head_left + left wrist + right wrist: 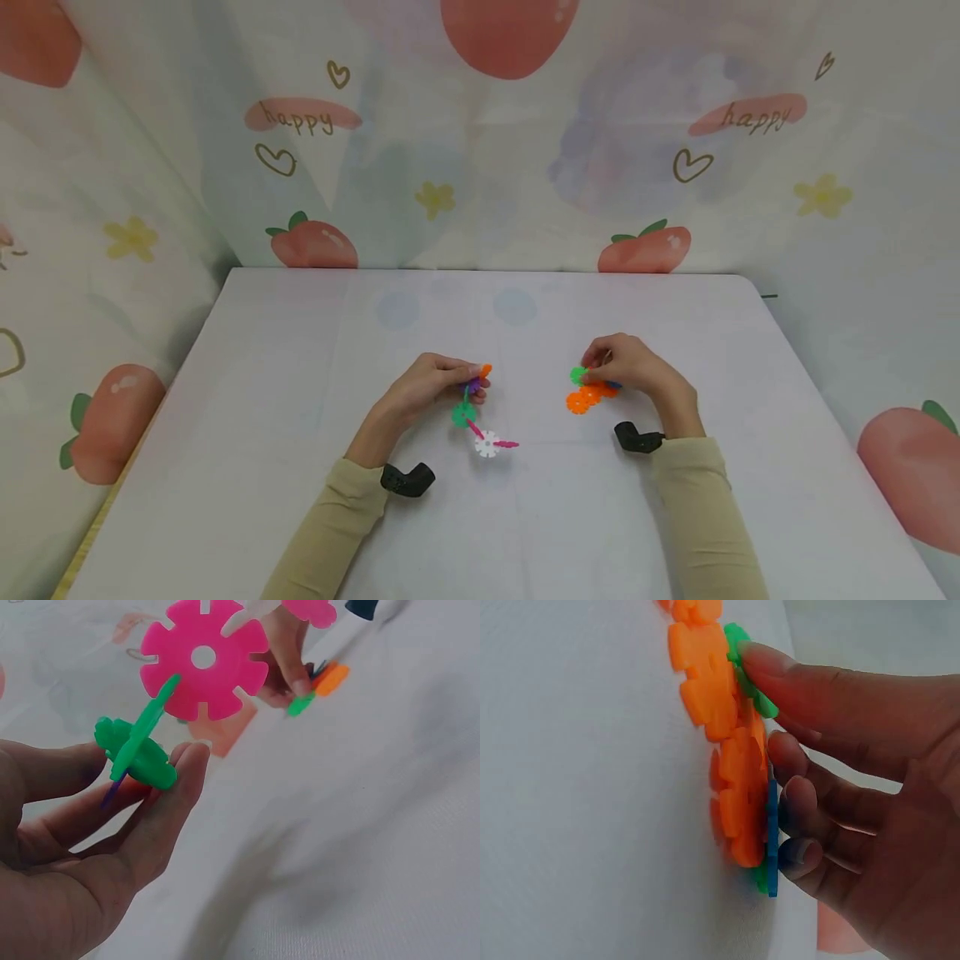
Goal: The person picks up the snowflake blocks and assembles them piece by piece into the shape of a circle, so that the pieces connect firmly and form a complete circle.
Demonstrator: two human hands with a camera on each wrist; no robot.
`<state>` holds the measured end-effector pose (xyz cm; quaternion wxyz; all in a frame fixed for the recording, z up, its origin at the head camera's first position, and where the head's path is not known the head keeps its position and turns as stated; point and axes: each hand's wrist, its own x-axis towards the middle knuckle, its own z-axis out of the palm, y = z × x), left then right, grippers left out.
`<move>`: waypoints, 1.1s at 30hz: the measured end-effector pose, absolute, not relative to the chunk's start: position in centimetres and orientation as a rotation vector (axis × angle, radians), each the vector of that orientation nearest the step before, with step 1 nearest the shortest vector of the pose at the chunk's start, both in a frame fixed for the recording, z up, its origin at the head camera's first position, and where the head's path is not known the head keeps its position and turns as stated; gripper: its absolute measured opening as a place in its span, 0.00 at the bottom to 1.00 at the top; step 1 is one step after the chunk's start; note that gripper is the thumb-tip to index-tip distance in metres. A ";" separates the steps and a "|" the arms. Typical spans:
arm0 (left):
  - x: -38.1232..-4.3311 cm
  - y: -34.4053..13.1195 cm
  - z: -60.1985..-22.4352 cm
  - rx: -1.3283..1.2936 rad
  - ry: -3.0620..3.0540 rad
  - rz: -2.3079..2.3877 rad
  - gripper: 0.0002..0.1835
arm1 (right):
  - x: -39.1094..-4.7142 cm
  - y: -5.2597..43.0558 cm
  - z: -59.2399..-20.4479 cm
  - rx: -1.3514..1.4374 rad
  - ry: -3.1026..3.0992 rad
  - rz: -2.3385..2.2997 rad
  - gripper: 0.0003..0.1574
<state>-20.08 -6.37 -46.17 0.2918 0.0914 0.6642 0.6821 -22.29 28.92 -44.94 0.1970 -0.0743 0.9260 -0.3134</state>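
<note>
My left hand pinches the upper end of a chain of slotted plastic snowflake discs above the table. Purple and orange discs are at its fingertips. Below them hang a green disc, a pink one edge-on, a white disc and another pink one; in the left wrist view a pink disc faces the camera. Over a small group of loose discs, my right hand pinches a green disc between thumb and fingers. Orange discs lie beside it, and its other fingertips touch a blue disc.
A white table bears the discs. A printed curtain with strawberries and hearts stands behind it and at the sides. Black wrist cameras are on both forearms.
</note>
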 end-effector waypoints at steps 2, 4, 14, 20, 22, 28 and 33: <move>-20.1 -6.4 -46.2 0.246 1.762 1.825 0.20 | -22.4 28.6 -45.0 -0.228 2.602 -0.876 0.16; -20.2 -6.3 -46.3 0.248 1.750 1.833 0.20 | -22.3 28.3 -45.2 -0.238 2.613 -0.897 0.14; -19.9 -5.5 -46.1 0.281 1.730 1.856 0.21 | -21.9 24.7 -45.2 -0.390 2.568 -1.221 0.13; -19.7 -5.6 -46.0 0.293 1.808 1.880 0.18 | -21.5 21.9 -44.8 -0.452 2.449 -1.550 0.15; -19.6 -5.6 -46.0 0.296 1.824 1.892 0.18 | -21.3 21.0 -44.6 -0.458 2.400 -1.626 0.14; -19.5 -5.3 -46.2 0.281 1.858 1.905 0.17 | -20.8 19.5 -44.8 -0.502 2.317 -1.677 0.15; -19.4 -5.1 -46.4 0.282 1.901 1.910 0.16 | -20.8 19.0 -45.0 -0.490 2.304 -1.683 0.15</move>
